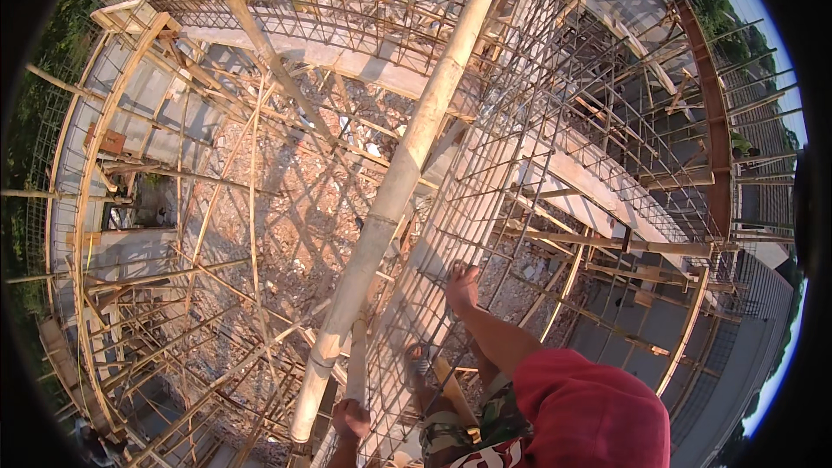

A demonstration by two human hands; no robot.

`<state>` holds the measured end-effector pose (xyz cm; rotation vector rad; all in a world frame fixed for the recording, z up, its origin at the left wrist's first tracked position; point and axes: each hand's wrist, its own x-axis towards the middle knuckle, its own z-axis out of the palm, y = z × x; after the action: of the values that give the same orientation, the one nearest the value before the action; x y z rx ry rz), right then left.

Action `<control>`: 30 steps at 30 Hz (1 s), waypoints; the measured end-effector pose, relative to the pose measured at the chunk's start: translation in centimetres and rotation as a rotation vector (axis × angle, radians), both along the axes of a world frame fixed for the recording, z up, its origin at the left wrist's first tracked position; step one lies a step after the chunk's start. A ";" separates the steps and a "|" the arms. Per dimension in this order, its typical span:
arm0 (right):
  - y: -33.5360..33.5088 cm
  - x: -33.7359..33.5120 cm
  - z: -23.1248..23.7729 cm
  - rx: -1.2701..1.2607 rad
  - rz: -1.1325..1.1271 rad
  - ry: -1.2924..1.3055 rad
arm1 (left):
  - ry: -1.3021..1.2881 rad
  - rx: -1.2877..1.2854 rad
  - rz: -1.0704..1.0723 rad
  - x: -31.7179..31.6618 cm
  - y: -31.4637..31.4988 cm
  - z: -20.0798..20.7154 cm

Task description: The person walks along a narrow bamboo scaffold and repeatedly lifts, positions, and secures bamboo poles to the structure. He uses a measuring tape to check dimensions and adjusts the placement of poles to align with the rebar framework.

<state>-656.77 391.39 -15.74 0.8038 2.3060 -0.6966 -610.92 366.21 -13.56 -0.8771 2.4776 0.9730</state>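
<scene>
My right hand (462, 288) is closed on a steel reinforcing bar of the rebar cage (468, 199), with the arm in a red sleeve stretched forward. Lower and to the left, my left hand (351, 420) is curled at the lower end of a narrow wooden post (357, 360); what lies inside its fingers is hidden. A thick bamboo pole (377, 221) runs diagonally just left of both hands. Below my right hand, a sandalled foot (419, 355) rests among the bars, close to a short yellowish piece of wood (457, 399).
Rubble-strewn ground (303, 182) lies far below on the left, crossed by thin poles. A long rebar cage (329, 22) spans the far side above a formwork board (321, 56). At right stand a rusty steel beam (711, 113) and more bars; grey block walls (143, 277) rise at left.
</scene>
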 end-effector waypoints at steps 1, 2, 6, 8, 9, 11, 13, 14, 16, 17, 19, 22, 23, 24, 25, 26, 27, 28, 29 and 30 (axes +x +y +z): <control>1.2 0.8 -0.9 0.026 0.000 0.002 | 0.025 -0.019 -0.026 -2.6 0.6 3.0; 2.2 1.1 -1.4 0.049 0.001 0.010 | 0.072 -0.076 -0.107 -5.6 1.0 5.8; 1.7 0.6 -0.8 -0.051 0.033 -0.093 | 0.003 -0.091 -0.193 -7.7 0.6 7.9; 2.6 0.7 -1.5 -0.082 0.016 -0.068 | -0.027 -0.097 -0.247 -9.0 0.8 9.3; 2.6 1.2 -1.8 -0.035 0.026 -0.034 | -0.060 -0.067 -0.275 -10.7 0.9 10.6; 0.6 0.0 0.2 -0.116 0.014 -0.073 | 0.024 -0.181 -0.376 -6.0 -0.9 7.8; 0.5 0.2 0.9 -0.130 0.011 -0.053 | -0.017 -0.184 -0.379 -5.0 -1.0 7.2; 0.8 0.1 0.9 -0.130 0.004 -0.032 | -0.100 -0.147 -0.324 -5.5 -0.6 8.0; 1.2 1.2 -0.1 -0.095 -0.005 0.046 | -0.350 -0.058 -0.295 -8.7 -0.3 9.6; 1.0 0.9 0.5 -0.109 -0.018 0.033 | -0.517 -0.008 -0.318 -10.5 -0.6 9.9; 0.6 0.2 0.8 -0.131 -0.004 0.032 | -0.384 0.089 -0.277 -12.3 -1.8 8.7; 1.9 1.3 0.3 -0.101 0.025 0.061 | 0.178 -0.312 -0.241 -28.5 2.5 6.9; 1.8 1.8 -0.2 -0.102 0.026 0.085 | 0.259 -0.254 -0.204 -35.4 4.1 7.2; 1.1 1.5 -0.5 -0.124 0.038 0.121 | 0.329 -0.305 -0.210 -41.6 4.3 6.2; 0.9 1.1 0.4 -0.156 0.027 0.040 | 0.393 -0.306 -0.152 -47.6 5.3 5.0; 0.7 0.8 0.6 -0.178 0.019 0.038 | 0.457 -0.285 -0.097 -53.9 6.5 4.5; 0.9 0.8 0.7 -0.188 0.005 0.034 | 0.454 -0.312 -0.101 -59.5 7.5 3.2; 1.2 1.0 0.5 -0.200 -0.003 0.024 | 0.418 -0.325 -0.088 -64.0 8.6 2.6; 1.1 0.9 0.2 -0.203 -0.007 0.056 | 0.351 -0.290 -0.104 -68.7 9.3 2.3; 1.4 1.5 0.2 -0.233 -0.013 0.025 | 0.274 -0.253 -0.119 -71.3 9.9 1.6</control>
<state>-655.31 392.77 -15.52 0.7061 2.1914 -0.9654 -682.26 376.13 -11.96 -0.6959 2.8976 0.7968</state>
